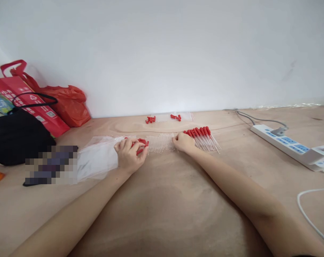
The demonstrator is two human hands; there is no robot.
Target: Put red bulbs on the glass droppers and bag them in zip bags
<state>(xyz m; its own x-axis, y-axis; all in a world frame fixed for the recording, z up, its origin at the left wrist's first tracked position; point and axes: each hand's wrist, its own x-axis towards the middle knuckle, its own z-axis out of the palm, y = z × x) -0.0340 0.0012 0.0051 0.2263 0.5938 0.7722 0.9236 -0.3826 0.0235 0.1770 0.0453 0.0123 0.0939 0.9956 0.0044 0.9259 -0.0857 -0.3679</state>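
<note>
Several small red finger-shaped pieces (142, 141) lie in and under the curled fingers of my left hand (130, 153). Beside it runs a row of thin white sticks (159, 143) that look like cotton swabs, laid side by side on the wooden table. My right hand (184, 142) is closed at the right end of this row; whatever its fingertips pinch is hidden. Just to its right, several white sticks with red tips (201, 134) form a slanted row.
Behind the row, more red pieces (151, 119) lie by a clear plastic bag (163, 117) near the wall. Clear bags (97, 157) and a pixelated dark object (53, 164) lie left. Bags (68, 103) stand far left; a power strip (284, 141) and white cable (302, 205) lie right.
</note>
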